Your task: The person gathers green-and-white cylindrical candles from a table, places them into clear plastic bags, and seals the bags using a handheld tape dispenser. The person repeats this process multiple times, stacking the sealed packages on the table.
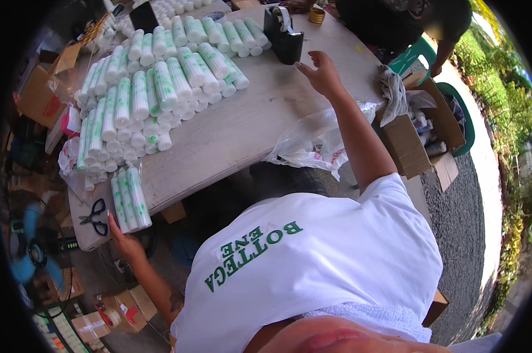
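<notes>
My left hand (126, 240) lies at the near left table corner, its fingers along the lower side of a clear-wrapped bundle of white cylinders with green marks (130, 199); it does not grip the bundle. Left of my fingertips are dark-handled scissors (95, 217), blades parted. My right hand (321, 73) reaches over the table with thumb and fingers apart, holding nothing, just right of a black tape dispenser (285, 42) with a tape roll. A big pile of similar wrapped white cylinders (164, 84) covers the table's left and back.
A clear plastic bag (312, 141) hangs over the near table edge (213, 176) below my right forearm. To the right stands an open cardboard box (407, 141) with a grey cloth on its rim. Another person (389, 22) is at the far side. A blue fan (36, 251) stands left.
</notes>
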`<state>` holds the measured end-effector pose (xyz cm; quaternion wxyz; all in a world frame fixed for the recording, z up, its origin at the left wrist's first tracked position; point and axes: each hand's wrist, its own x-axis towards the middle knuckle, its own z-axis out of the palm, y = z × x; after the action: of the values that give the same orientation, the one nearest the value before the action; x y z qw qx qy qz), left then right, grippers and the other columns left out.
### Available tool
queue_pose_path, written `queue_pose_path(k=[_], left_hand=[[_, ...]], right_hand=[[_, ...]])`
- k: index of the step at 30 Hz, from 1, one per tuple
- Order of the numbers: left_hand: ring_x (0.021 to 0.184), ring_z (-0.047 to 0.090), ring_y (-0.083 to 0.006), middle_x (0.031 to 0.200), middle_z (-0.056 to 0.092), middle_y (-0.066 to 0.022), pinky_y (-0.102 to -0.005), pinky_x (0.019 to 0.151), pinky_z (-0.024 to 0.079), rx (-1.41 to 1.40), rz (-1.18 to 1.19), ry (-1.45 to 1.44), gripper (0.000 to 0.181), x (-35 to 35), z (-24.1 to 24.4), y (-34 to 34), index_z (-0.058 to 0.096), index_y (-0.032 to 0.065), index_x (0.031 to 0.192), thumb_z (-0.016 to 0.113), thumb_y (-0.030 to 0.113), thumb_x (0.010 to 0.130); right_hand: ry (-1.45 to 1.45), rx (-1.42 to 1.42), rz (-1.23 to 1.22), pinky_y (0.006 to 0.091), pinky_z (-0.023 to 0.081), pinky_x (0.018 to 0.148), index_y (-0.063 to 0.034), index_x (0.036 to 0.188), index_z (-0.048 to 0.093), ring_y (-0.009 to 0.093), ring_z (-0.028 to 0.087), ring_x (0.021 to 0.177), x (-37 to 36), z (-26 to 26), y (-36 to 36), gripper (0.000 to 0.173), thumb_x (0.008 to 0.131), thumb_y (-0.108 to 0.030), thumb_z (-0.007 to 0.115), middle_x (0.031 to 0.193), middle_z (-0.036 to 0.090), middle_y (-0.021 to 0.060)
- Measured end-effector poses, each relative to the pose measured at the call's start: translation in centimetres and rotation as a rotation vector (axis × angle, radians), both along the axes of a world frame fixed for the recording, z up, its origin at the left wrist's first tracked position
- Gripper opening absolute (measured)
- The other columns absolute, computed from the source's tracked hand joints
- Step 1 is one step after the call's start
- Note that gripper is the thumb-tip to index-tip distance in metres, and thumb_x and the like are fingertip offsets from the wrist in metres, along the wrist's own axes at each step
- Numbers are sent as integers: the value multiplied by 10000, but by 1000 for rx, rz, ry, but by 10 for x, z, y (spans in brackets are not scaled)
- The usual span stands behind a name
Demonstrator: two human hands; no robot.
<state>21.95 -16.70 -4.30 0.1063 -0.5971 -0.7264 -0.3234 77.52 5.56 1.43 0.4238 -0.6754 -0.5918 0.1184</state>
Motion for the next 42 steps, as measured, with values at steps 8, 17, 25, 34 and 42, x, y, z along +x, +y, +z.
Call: queue_pose_path(k=[8, 17, 25, 34, 42], left_hand=[[1358, 235, -372, 1475, 208, -207, -463, 1111, 234, -426, 97, 140, 986, 38, 63, -50, 106, 134, 1472, 655, -73, 680], [1352, 261, -333, 1464, 270, -158, -483, 1096, 232, -65, -602, 247, 690, 150, 116, 47, 322, 51, 1402, 627, 52, 783], [1326, 300, -334, 1434, 312, -161, -460, 1083, 237, -180, -1031, 221, 556, 292, 68, 117, 413, 53, 1342, 598, 50, 818], [1261, 372, -355, 1348, 406, -189, -430, 1056, 280, -156, -999, 139, 484, 314, 31, 137, 433, 14, 1309, 591, 144, 870], [1229, 411, -352, 1311, 445, -192, -413, 1039, 306, -235, -969, 99, 484, 312, 24, 136, 437, 17, 1305, 596, 150, 868]], right_hand=[[-3, 130, 140, 388, 396, 992, -49, 1248, 470, 365, 459, 1167, -21, -4, -55, 605, 757, -285, 733, 1274, 443, 208], [-328, 544, -361, 453, 281, 1000, -126, 1210, 486, 307, 391, 1196, 82, -53, -195, 539, 758, -292, 729, 1231, 439, 114], [-827, 136, -839, 459, 221, 1003, -162, 1216, 457, 243, 381, 1220, 285, -101, -401, 481, 817, -366, 633, 1242, 439, 54], [721, -808, -2377, 403, 303, 1060, 87, 1409, 171, 317, 396, 1273, 288, -188, -771, 1013, 768, -533, 652, 1398, 347, 241], [118, -1128, -1603, 427, 446, 892, -7, 1043, 661, 332, 618, 979, 340, -237, -797, 574, 933, -481, 357, 1049, 637, 226]])
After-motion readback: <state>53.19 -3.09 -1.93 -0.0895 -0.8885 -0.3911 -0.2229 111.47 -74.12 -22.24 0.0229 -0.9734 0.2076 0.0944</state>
